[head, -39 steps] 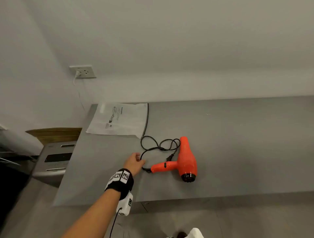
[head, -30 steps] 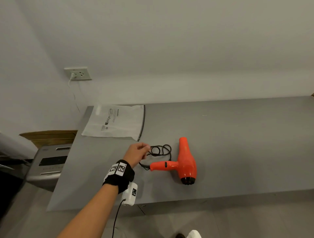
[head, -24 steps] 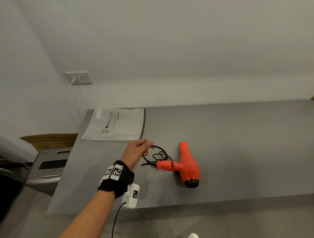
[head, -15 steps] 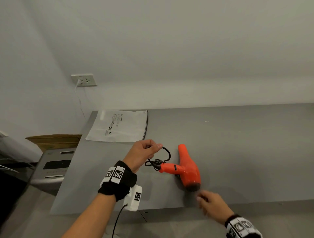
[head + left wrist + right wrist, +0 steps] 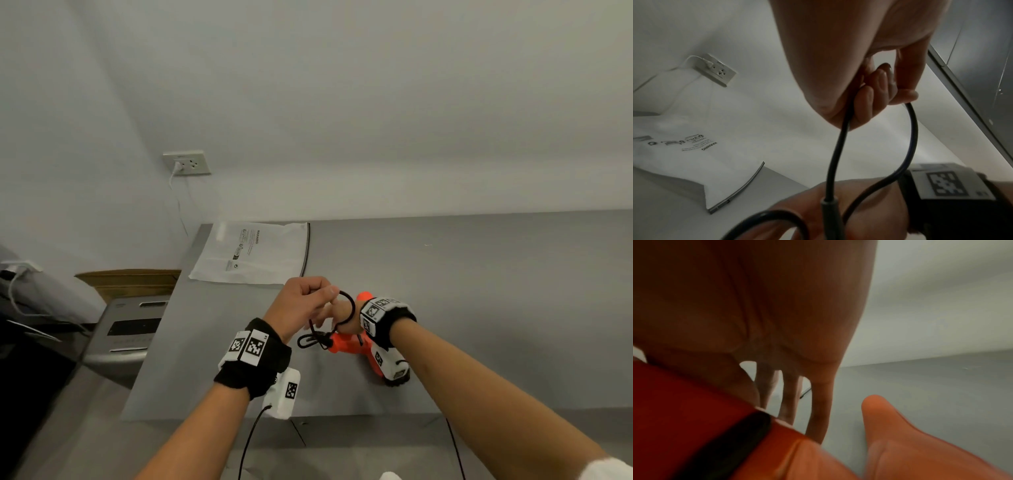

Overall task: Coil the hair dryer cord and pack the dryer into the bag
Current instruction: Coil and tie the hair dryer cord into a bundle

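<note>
1. Change: the right hand, out of sight a second ago, has come in over the dryer. The left hand has gone from touching the cord on the tabletop to lifting a loop of it. The loose loops that lay at 11 o'clock of the dryer have drawn in to a small bunch at the handle end.
2. Meaning: coiling looks barely begun; I judge both hands are about to wind the cord, with packing yet to come.
3. Left hand: fingers curled round the cord, gripping it above the tabletop.
4. Right hand: fingers hang straight and relaxed beside the dryer body, holding nothing I can see.
5. Bag: lies flat at 11 o'clock of the dryer, well apart, apparently unopened.
6. Views: the left wrist view alone shows the cord passing through the fist and the stiff sleeve on it lower down; the right wrist view alone shows the straight fingers and a black band on the orange shell. Only the head view shows the whole layout, with the wall socket at 10 o'clock.
</note>
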`<state>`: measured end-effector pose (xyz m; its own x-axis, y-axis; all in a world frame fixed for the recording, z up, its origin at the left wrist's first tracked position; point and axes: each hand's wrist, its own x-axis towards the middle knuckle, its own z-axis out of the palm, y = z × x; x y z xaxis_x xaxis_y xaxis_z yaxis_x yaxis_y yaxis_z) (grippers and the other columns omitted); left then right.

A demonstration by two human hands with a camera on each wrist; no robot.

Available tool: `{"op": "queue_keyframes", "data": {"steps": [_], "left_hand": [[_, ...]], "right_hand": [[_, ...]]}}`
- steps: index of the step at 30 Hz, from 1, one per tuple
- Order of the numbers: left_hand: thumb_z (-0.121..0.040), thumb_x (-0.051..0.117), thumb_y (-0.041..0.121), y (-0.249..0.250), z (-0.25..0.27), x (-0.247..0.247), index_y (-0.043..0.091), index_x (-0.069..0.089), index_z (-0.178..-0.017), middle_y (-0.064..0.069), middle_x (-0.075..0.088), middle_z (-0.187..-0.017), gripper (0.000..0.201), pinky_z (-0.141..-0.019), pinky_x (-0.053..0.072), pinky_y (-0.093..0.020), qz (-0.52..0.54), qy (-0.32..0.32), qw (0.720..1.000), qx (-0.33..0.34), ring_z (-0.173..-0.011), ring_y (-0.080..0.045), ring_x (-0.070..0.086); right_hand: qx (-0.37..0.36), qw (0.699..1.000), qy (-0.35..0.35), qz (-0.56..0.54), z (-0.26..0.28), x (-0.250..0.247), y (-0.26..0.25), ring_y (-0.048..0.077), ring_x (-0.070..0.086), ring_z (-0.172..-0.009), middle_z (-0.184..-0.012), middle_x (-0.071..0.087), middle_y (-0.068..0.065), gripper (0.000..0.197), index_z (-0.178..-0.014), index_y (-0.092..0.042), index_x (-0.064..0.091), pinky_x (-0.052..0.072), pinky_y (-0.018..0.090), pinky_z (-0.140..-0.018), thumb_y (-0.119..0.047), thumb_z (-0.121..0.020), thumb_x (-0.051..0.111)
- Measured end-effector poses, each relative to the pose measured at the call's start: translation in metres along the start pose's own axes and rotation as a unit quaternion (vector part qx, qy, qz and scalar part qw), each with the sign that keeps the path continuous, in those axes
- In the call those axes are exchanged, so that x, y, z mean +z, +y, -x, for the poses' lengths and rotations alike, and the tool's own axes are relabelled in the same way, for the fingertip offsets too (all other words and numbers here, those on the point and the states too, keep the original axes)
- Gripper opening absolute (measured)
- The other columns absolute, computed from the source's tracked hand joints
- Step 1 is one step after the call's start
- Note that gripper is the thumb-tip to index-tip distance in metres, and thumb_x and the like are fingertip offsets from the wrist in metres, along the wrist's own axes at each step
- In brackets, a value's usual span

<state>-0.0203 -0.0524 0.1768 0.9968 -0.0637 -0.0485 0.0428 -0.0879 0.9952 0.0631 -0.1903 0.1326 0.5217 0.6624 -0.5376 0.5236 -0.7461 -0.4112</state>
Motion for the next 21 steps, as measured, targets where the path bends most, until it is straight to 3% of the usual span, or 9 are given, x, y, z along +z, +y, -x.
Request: {"op": "queue_keyframes", "data": {"steps": [2, 4, 6, 9, 11, 13, 15, 18, 21], "left_hand": [[-0.09, 0.063, 0.026, 0.0, 0.002, -0.001, 0.009, 0.067, -0.07, 0.009, 0.037, -0.05, 0.026, -0.048, 0.029, -0.016, -0.006, 0.007, 1.0, -0.003, -0.046, -0.008, 0.029], [-0.091, 0.062, 0.026, 0.0, 0.005, -0.004, 0.011, 0.069, -0.071, 0.01, 0.036, -0.051, 0.026, -0.049, 0.029, -0.017, -0.009, 0.019, 1.0, -0.004, -0.047, -0.008, 0.029], [-0.095, 0.06, 0.022, 0.0, 0.008, -0.007, 0.012, 0.07, -0.072, 0.009, 0.034, -0.052, 0.027, -0.048, 0.027, -0.018, -0.004, 0.032, 0.999, -0.004, -0.048, -0.009, 0.027], [-0.1, 0.055, 0.013, 0.002, 0.012, -0.014, 0.012, 0.071, -0.076, 0.005, 0.032, -0.054, 0.029, -0.047, 0.022, -0.02, 0.019, 0.059, 0.998, -0.001, -0.048, -0.01, 0.024], [-0.1, 0.054, 0.014, 0.003, 0.014, -0.018, 0.013, 0.072, -0.08, 0.006, 0.032, -0.054, 0.027, -0.048, 0.02, -0.022, 0.033, 0.07, 0.997, 0.005, -0.048, -0.01, 0.024], [-0.1, 0.053, 0.014, 0.004, 0.017, -0.022, 0.012, 0.072, -0.085, 0.008, 0.031, -0.054, 0.025, -0.048, 0.018, -0.023, 0.049, 0.076, 0.996, 0.007, -0.047, -0.009, 0.023], [-0.103, 0.049, 0.01, 0.004, 0.021, -0.028, 0.008, 0.069, -0.091, 0.006, 0.03, -0.054, 0.024, -0.049, 0.016, -0.026, 0.07, 0.095, 0.993, -0.003, -0.046, -0.008, 0.023], [-0.104, 0.045, 0.009, 0.0, 0.028, -0.041, 0.006, 0.065, -0.1, 0.003, 0.031, -0.056, 0.02, -0.05, 0.013, -0.03, 0.111, 0.133, 0.985, -0.012, -0.045, -0.008, 0.023], [-0.105, 0.043, 0.009, -0.008, 0.03, -0.053, 0.003, 0.06, -0.106, 0.001, 0.032, -0.057, 0.017, -0.048, 0.012, -0.029, 0.153, 0.168, 0.974, -0.014, -0.045, -0.01, 0.022]], "right_hand": [[-0.001, 0.998, -0.067, 0.008, -0.005, -0.001, -0.009, 0.006, 0.052, -0.067, -0.09, 0.057, -0.011, 0.033, -0.121, -0.028, 0.066, 0.035, 0.016, -0.056, -0.015, -0.09, 0.066], [-0.006, 0.996, -0.093, 0.006, -0.007, 0.0, -0.014, 0.007, 0.054, -0.066, -0.082, 0.059, -0.011, 0.033, -0.123, -0.023, 0.067, 0.038, 0.013, -0.053, -0.016, -0.09, 0.068], [-0.006, 0.993, -0.118, -0.01, -0.015, 0.007, -0.016, 0.01, 0.061, -0.072, -0.083, 0.067, -0.007, 0.025, -0.112, -0.023, 0.071, 0.049, 0.016, -0.065, -0.019, -0.088, 0.069], [0.023, 0.988, -0.147, -0.039, -0.028, 0.02, -0.006, 0.025, 0.07, -0.099, -0.104, 0.076, 0.001, 0.02, -0.102, -0.026, 0.076, 0.058, 0.041, -0.092, -0.022, -0.082, 0.074], [0.048, 0.986, -0.128, -0.092, -0.032, 0.024, -0.001, 0.021, 0.068, -0.087, -0.085, 0.073, 0.0, 0.022, -0.104, -0.018, 0.076, 0.058, 0.037, -0.085, -0.017, -0.084, 0.068], [0.054, 0.99, -0.053, -0.117, -0.033, 0.025, 0.003, 0.018, 0.06, -0.07, -0.073, 0.064, -0.003, 0.024, -0.105, -0.009, 0.074, 0.052, 0.025, -0.065, -0.009, -0.088, 0.057], [0.058, 0.985, 0.046, -0.153, -0.033, 0.021, 0.013, 0.019, 0.059, -0.067, -0.076, 0.066, 0.004, 0.033, -0.093, -0.012, 0.076, 0.051, 0.025, -0.056, -0.002, -0.087, 0.046], [0.04, 0.932, 0.242, -0.267, -0.018, 0.008, 0.032, 0.021, 0.059, -0.059, -0.069, 0.07, 0.007, 0.04, -0.07, -0.025, 0.07, 0.059, 0.043, -0.064, 0.003, -0.082, 0.043], [-0.012, 0.862, 0.402, -0.309, 0.018, -0.009, 0.04, 0.018, 0.06, -0.056, -0.058, 0.064, -0.008, 0.041, -0.072, -0.022, 0.071, 0.056, 0.044, -0.066, 0.009, -0.078, 0.045]]}}
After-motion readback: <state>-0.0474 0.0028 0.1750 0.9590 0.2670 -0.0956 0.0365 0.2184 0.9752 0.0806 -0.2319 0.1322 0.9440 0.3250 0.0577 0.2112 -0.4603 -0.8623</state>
